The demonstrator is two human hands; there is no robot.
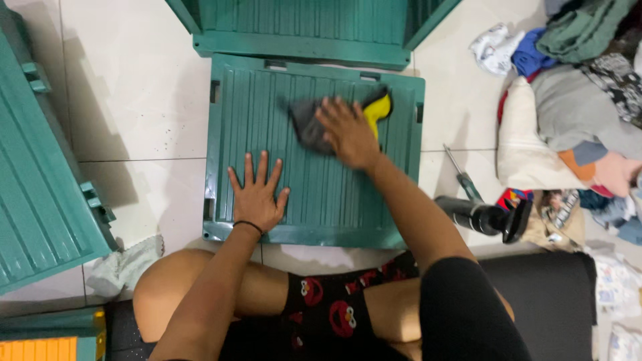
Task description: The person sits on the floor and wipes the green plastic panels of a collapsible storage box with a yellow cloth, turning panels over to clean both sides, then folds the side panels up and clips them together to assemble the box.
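Head view: we look straight down at a ribbed green plastic panel (314,150) lying flat on the pale tiled floor (134,113), just in front of our crossed legs. Our left hand (257,194) rests palm down on the lower left part of the panel, fingers (261,167) spread wide and flat, holding nothing; a thin black band circles its wrist. Our right hand (348,134) lies on the upper middle of the panel, pressed onto a dark grey cloth (307,124) with a yellow part showing past the fingers toward the panel's upper right corner. The right hand's fingers lie over the cloth, bent a little; we cannot tell whether they pinch it or only press it down.

A second green panel (301,27) lies just beyond the first, and another (40,174) sits to the left. A screwdriver (461,175) and a black bottle (478,215) lie on the floor to the right, near a heap of clothes (575,100). A crumpled white rag (124,265) lies by our left knee.
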